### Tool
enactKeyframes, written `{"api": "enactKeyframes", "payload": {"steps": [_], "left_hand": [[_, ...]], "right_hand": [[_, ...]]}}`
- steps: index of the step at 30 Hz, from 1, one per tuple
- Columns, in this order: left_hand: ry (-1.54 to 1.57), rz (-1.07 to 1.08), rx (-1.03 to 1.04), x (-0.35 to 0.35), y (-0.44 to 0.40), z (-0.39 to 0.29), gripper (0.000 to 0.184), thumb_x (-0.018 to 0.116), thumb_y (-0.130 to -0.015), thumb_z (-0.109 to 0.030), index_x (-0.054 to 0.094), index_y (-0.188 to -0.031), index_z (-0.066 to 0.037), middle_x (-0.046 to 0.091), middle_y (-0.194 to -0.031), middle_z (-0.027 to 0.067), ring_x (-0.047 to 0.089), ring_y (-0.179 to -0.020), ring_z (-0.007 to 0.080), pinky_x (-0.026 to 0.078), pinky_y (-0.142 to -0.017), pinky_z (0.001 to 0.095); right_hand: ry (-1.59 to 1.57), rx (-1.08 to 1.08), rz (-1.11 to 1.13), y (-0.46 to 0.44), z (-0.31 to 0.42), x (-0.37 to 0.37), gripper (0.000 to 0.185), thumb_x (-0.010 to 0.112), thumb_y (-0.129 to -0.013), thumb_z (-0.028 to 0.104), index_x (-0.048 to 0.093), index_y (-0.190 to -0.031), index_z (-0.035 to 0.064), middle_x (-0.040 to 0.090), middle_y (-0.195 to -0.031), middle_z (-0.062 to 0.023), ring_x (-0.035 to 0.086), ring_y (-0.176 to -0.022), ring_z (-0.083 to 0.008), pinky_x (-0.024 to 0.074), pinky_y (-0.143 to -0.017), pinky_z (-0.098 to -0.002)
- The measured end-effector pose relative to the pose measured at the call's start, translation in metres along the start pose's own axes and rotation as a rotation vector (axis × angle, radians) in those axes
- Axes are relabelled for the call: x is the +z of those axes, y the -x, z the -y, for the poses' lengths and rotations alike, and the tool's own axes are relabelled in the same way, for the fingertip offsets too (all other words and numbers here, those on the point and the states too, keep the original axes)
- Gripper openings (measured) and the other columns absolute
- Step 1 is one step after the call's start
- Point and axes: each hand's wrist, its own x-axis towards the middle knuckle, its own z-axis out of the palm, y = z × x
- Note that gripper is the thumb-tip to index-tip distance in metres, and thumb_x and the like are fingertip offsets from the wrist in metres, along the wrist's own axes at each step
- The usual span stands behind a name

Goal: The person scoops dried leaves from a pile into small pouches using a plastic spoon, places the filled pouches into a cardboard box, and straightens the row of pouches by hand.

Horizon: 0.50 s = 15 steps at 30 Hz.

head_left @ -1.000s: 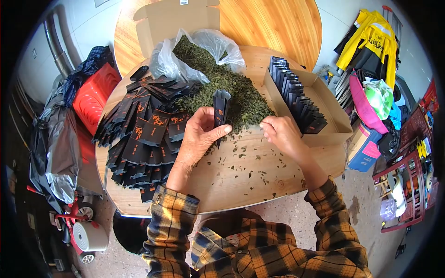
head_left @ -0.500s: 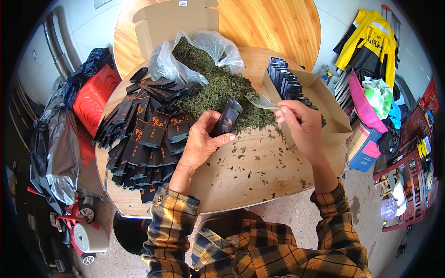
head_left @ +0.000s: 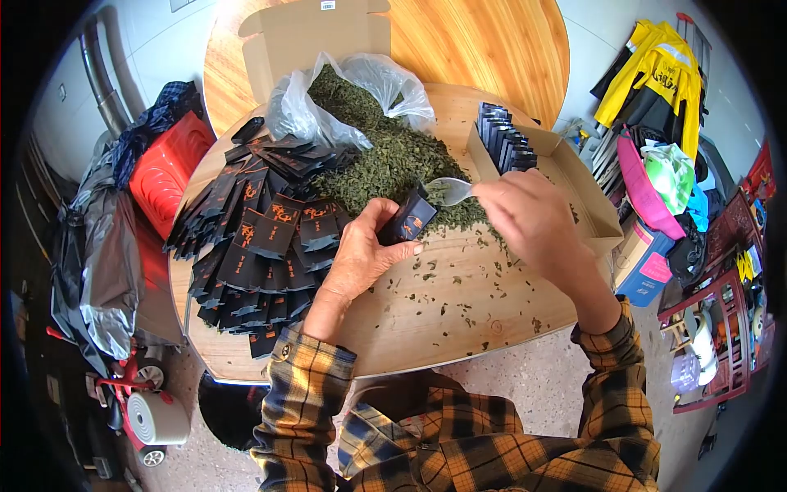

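My left hand (head_left: 362,256) grips a small black pouch (head_left: 412,218) with orange print, its open mouth tilted up to the right. A clear plastic spoon (head_left: 450,191) is pinched in my right hand (head_left: 529,217); its bowl carries some dried leaf and lies at the pouch's mouth. Just behind both hands spreads a heap of dried green leaves (head_left: 393,164), spilling from a clear plastic bag (head_left: 299,115). Many flat black pouches (head_left: 275,234) lie fanned out left of my left hand. Beyond my right hand, a cardboard box (head_left: 586,193) holds a row of upright black pouches (head_left: 502,139).
Leaf crumbs dot the wooden table (head_left: 410,332) near its front edge. An open carton flap (head_left: 316,49) stands at the back. On the floor left are a red plastic stool (head_left: 172,168) and a foam roll (head_left: 158,418); a pink basin (head_left: 643,184) sits at right.
My right hand has brought the spoon left and down, from over the heap to the pouch's mouth. The pouch in my left hand now leans further to the right.
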Motion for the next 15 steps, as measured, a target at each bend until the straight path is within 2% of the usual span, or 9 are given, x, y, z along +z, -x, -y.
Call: {"api": "enactKeyframes", "payload": {"steps": [4,6,10,12,13,14,15], "left_hand": [[0.016,0.020,-0.020,-0.001,0.000,0.000,0.053,0.085,-0.067,-0.016,0.052,-0.106,0.000,0.066,-0.094,0.0122,0.060,-0.087,0.0176,0.049,-0.080,0.0322],[0.000,0.008,-0.009,0.000,0.000,0.001,0.054,0.085,-0.066,-0.016,0.052,-0.106,-0.001,0.066,-0.094,0.0117,0.060,-0.087,0.0169,0.049,-0.080,0.0317],[0.018,0.018,-0.051,-0.002,0.000,-0.007,0.052,0.085,-0.066,-0.014,0.053,-0.105,-0.001,0.066,-0.092,0.0087,0.060,-0.085,0.0153,0.049,-0.080,0.0311],[0.109,-0.003,-0.023,-0.002,-0.001,-0.006,0.046,0.083,-0.069,-0.012,0.054,-0.102,-0.002,0.064,-0.089,0.0035,0.059,-0.083,0.0113,0.049,-0.078,0.0281],[0.280,-0.005,-0.051,-0.004,-0.001,-0.012,0.042,0.082,-0.071,-0.011,0.054,-0.101,-0.003,0.063,-0.088,0.0013,0.058,-0.082,0.0094,0.048,-0.077,0.0264],[0.450,-0.006,-0.081,-0.006,-0.001,-0.019,0.038,0.081,-0.073,-0.009,0.055,-0.099,-0.005,0.062,-0.087,-0.0009,0.058,-0.081,0.0075,0.048,-0.076,0.0247],[0.406,-0.047,-0.124,-0.011,-0.003,-0.022,0.034,0.080,-0.075,-0.008,0.055,-0.098,-0.007,0.061,-0.088,-0.0022,0.057,-0.080,0.0054,0.047,-0.074,0.0226]], "right_hand": [[0.004,-0.118,0.067,-0.006,0.012,0.002,0.026,0.067,-0.069,-0.001,0.064,-0.095,0.0013,0.056,-0.074,-0.0087,0.055,-0.069,-0.0249,0.0411,-0.063,-0.0353],[0.135,-0.201,0.040,-0.008,0.016,0.003,0.029,0.067,-0.065,0.000,0.063,-0.094,0.0015,0.053,-0.073,-0.0076,0.054,-0.068,-0.0233,0.0389,-0.062,-0.0332],[0.147,-0.129,0.043,-0.007,0.012,-0.003,0.024,0.066,-0.070,0.000,0.063,-0.094,0.0018,0.054,-0.072,-0.0073,0.054,-0.066,-0.0249,0.0403,-0.060,-0.0344],[0.038,0.015,-0.129,0.001,0.002,0.006,0.011,0.064,-0.079,0.002,0.064,-0.090,-0.0002,0.055,-0.067,-0.0083,0.056,-0.061,-0.0208,0.0419,-0.056,-0.0333],[0.037,0.014,-0.129,0.007,0.000,0.009,0.011,0.064,-0.079,0.002,0.064,-0.090,-0.0002,0.055,-0.067,-0.0083,0.056,-0.061,-0.0208,0.0419,-0.056,-0.0333],[-0.159,0.224,0.004,0.014,-0.002,0.011,0.007,0.063,-0.083,0.005,0.063,-0.087,-0.0014,0.057,-0.065,-0.0083,0.057,-0.058,-0.0176,0.0426,-0.054,-0.0315],[-0.353,0.435,0.137,0.021,-0.003,0.015,0.010,0.061,-0.087,0.007,0.063,-0.085,-0.0027,0.058,-0.062,-0.0084,0.057,-0.055,-0.0144,0.0433,-0.051,-0.0298]]}}
